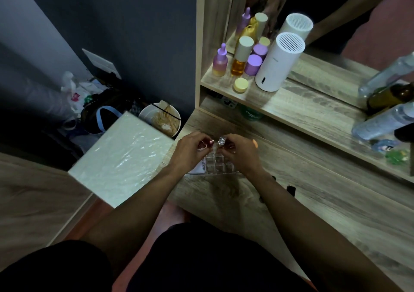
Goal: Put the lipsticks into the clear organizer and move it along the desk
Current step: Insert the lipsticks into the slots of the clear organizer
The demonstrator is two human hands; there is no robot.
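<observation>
Right now your left hand (190,151) holds a small dark red lipstick with a pale round end (210,142) pinched in its grip, above the far left corner of the clear plastic grid organizer (218,165). Your right hand (240,153) has its grip closed on a clear-bodied lipstick with a silver cap (221,141), held upright over the organizer's far edge, just beside the red one; the two tips are near each other but whether they touch cannot be told. The organizer sits on the grey-brown wood-grain counter (302,202), near its left edge, with its near edge running between your wrists. A white printed card or packet (201,165) lies under or against the organizer's left side, partly hidden by your left wrist.

To your right the counter is open wood for a long stretch, with only a small dark object (290,189) near your right forearm. To your left the counter ends close by, and a white glossy box (122,159) stands just beyond that edge. Behind the organizer a raised wooden shelf (291,103) overhangs, carrying a white cylindrical appliance with a slotted top (277,65) and purple and amber bottles (237,60)
</observation>
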